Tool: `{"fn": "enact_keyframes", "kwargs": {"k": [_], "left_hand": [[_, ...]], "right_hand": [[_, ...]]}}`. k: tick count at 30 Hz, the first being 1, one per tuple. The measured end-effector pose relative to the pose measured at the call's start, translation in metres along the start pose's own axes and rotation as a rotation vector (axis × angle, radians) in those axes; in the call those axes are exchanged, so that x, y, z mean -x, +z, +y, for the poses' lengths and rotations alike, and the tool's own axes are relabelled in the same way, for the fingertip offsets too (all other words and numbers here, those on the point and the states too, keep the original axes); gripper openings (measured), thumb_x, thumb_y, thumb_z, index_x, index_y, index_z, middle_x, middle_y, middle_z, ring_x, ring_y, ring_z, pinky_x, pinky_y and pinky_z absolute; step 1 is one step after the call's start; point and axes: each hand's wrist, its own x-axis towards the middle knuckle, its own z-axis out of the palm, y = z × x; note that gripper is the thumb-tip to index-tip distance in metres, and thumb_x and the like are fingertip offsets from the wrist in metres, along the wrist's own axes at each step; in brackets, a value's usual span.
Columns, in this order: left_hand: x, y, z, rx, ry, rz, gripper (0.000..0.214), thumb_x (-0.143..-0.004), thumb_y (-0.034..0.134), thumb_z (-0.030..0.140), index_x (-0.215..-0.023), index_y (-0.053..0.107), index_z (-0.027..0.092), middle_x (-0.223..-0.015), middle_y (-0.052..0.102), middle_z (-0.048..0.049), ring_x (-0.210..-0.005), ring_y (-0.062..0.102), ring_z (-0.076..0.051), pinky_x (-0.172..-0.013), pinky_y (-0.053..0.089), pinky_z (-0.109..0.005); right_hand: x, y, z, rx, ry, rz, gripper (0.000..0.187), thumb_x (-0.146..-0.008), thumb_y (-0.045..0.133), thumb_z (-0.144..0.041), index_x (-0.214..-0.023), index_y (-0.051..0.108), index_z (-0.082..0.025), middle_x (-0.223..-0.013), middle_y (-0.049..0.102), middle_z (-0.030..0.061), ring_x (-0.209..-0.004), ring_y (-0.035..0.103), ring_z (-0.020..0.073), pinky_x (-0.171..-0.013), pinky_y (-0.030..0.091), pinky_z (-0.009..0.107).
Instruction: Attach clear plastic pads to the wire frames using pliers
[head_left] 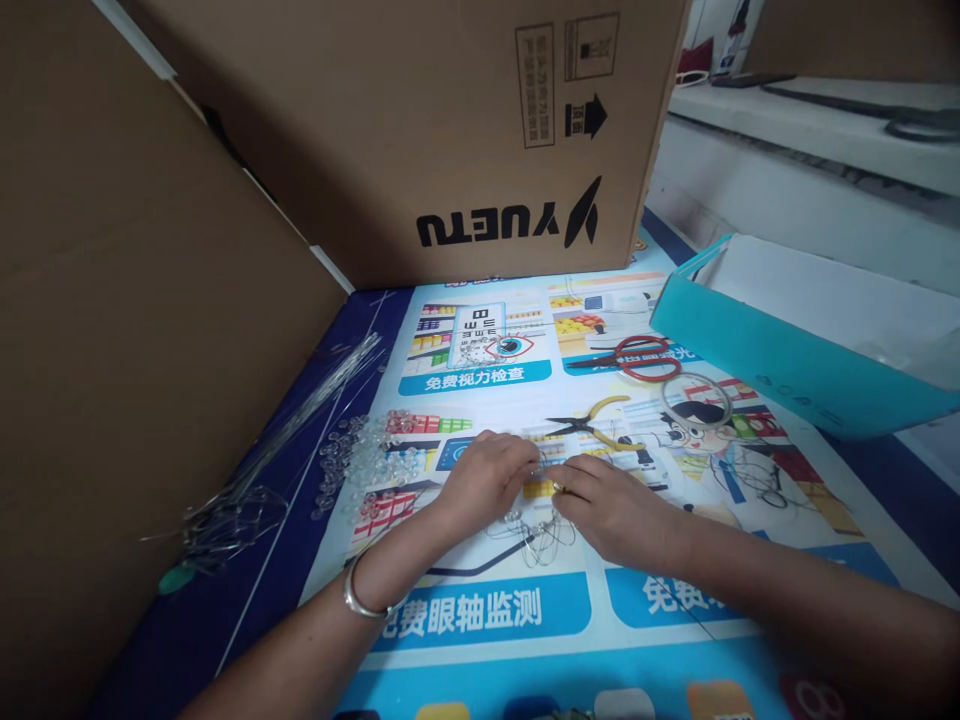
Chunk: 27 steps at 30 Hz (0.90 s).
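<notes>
My left hand [487, 478] and my right hand [611, 508] almost meet above the printed table cover. Fingertips on both sides are pinched on thin wire strung with clear beads. Loops of the beaded wire [541, 540] hang below the fingers; the exact grip is partly hidden. A silver bangle [358, 592] circles the left wrist. To the left of that hand is a spread of loose clear beads [367, 460]. Pliers with yellow handles [589, 424] lie just beyond the hands, jaws pointing left.
Red-handled scissors [637, 360] and a pale ring-shaped roll [696, 402] lie farther back. On the left is a bundle of thin wires [300, 400]. Cardboard panels [450, 120] rise at the back and left. A teal box [787, 350] stands right. Dark wire coils [757, 480] lie right.
</notes>
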Motion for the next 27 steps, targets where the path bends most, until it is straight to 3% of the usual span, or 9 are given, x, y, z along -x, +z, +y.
{"fn": "enact_keyframes", "kwargs": {"k": [10, 21, 27], "left_hand": [[-0.002, -0.002, -0.002, 0.036, 0.030, -0.026, 0.014, -0.083, 0.045, 0.013, -0.084, 0.057, 0.020, -0.081, 0.061, -0.0003, -0.081, 0.053, -0.016, -0.077, 0.036, -0.030], [0.001, 0.001, -0.002, 0.166, -0.023, 0.048, 0.011, -0.087, 0.044, 0.020, -0.082, 0.054, 0.018, -0.080, 0.060, 0.0002, -0.080, 0.052, -0.014, -0.075, 0.037, -0.028], [0.005, -0.003, -0.003, 0.128, 0.024, 0.070, 0.015, -0.089, 0.041, 0.023, -0.083, 0.054, 0.018, -0.081, 0.061, -0.0021, -0.079, 0.053, -0.015, -0.074, 0.037, -0.029]], "right_hand": [[0.000, 0.001, 0.000, 0.034, -0.012, -0.033, 0.019, -0.085, 0.043, -0.011, -0.094, 0.059, -0.015, -0.120, 0.050, 0.0096, -0.107, 0.040, 0.0225, -0.089, 0.038, 0.037], [-0.001, -0.004, 0.000, 0.001, 0.000, -0.055, 0.020, -0.083, 0.042, -0.011, -0.092, 0.059, -0.014, -0.118, 0.052, 0.0110, -0.105, 0.042, 0.0224, -0.087, 0.038, 0.038], [0.001, -0.027, 0.013, -0.086, -0.063, -0.135, 0.040, -0.079, 0.046, -0.016, -0.118, 0.051, -0.019, -0.125, 0.049, 0.0078, -0.109, 0.043, 0.0212, -0.092, 0.036, 0.037]]}}
